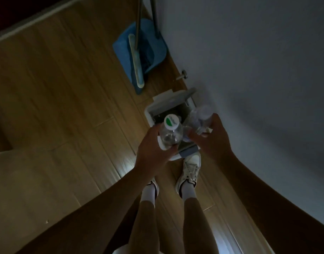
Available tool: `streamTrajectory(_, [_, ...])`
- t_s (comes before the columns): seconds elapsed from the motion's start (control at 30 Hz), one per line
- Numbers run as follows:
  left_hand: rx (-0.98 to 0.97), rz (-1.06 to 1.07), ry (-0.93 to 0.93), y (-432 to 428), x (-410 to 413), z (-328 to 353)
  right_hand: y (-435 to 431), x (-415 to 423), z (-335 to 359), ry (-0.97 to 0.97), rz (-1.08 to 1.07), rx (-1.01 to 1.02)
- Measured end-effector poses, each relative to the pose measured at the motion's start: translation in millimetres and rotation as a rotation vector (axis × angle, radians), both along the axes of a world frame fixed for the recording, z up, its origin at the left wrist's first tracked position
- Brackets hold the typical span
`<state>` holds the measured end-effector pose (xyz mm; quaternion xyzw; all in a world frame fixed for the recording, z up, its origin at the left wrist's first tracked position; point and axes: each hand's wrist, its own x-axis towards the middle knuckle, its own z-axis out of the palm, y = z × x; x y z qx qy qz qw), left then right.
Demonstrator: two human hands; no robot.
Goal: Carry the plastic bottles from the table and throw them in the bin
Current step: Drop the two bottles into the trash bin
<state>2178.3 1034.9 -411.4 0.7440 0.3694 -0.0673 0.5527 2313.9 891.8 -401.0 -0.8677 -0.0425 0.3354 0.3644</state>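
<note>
I stand over a white pedal bin (151, 109) with its lid raised against the wall, its dark inside showing. My left hand (153, 151) grips a clear plastic bottle (171, 132) with a white and green label, held over the bin's near rim. My right hand (210, 138) grips a second clear plastic bottle (201, 118), tilted above the bin's right side. My right shoe (189, 171) rests on the bin's grey pedal (189, 152). The room is dim.
A blue dustpan (152, 44) and a broom (136, 61) with long handles lean against the white wall (249, 61) beyond the bin. A metal door stop (183, 75) sits at the wall's base. Wooden floor (65, 88) spreads to the left.
</note>
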Motion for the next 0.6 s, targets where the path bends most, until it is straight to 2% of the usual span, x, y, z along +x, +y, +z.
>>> streamTrajectory(0.23, [0.035,0.003,0.015,-20.0,7.4,-59.5,-5.9,-5.3,-53.2,-0.033,0.011,0.039])
streamTrajectory(0.6, [0.108,-0.033,0.152,-27.6,4.2,-56.4,-30.4,-1.8,-58.6,0.067,0.178,-0.124])
